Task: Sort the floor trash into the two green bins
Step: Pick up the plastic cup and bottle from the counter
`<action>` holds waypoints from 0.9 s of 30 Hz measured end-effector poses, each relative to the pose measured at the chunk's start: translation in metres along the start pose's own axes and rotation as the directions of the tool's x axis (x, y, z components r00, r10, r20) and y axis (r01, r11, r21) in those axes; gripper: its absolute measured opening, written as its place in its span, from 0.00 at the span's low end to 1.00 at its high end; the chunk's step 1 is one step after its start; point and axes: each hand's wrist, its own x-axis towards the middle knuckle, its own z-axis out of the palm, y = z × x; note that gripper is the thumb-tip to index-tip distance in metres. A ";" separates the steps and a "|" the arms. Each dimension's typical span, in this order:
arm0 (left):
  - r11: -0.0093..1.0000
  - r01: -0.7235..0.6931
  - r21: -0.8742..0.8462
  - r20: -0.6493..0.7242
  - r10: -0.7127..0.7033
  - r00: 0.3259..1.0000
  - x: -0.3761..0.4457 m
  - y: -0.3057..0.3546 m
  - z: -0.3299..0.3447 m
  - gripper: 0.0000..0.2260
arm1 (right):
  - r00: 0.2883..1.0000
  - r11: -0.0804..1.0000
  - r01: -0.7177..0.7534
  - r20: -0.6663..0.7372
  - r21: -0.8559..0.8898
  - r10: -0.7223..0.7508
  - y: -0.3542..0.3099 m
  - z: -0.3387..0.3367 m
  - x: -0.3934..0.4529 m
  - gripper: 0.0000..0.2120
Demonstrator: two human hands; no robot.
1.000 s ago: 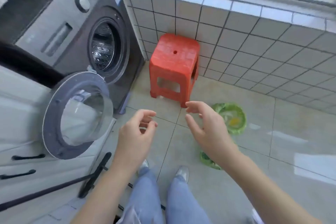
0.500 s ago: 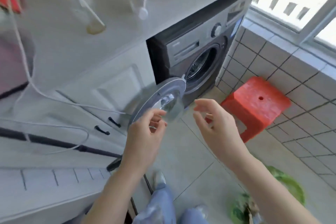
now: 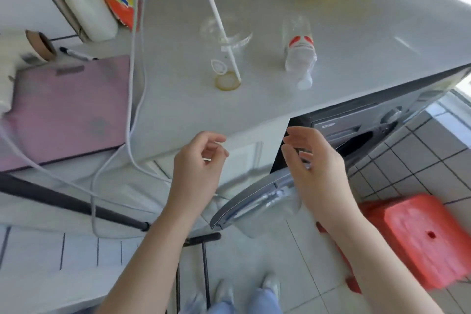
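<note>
White table [image 3: 356, 33] is carrying a cup [image 3: 224, 58] and bottle [image 3: 300, 56]; your left hand [image 3: 196, 173] and right hand [image 3: 316, 168] are hovering empty, fingers loose. Reaching carelessly risks tipping both.

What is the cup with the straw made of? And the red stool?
The cup looks like thin clear plastic: the counter shows through its wall, and a white straw stands in it. The red stool looks like moulded plastic with a slight sheen, one even colour, a small hole in its seat. Blur leaves the stool's surface texture uncertain.
</note>
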 end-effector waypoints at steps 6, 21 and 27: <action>0.996 -0.004 -0.089 -0.109 -0.006 0.994 0.039 0.021 0.022 0.09 | 0.997 0.997 0.066 0.050 -0.041 -0.064 0.002 -0.011 0.064 0.13; 0.983 -0.036 -0.182 -0.486 -0.058 0.872 0.116 0.049 0.037 0.23 | 0.918 0.869 0.395 0.128 -0.298 -0.374 0.001 -0.043 0.227 0.17; 0.966 -0.005 -0.259 -0.377 -0.096 0.921 0.136 0.038 0.046 0.41 | 0.897 0.826 0.440 0.216 -0.354 -0.385 0.018 -0.046 0.259 0.33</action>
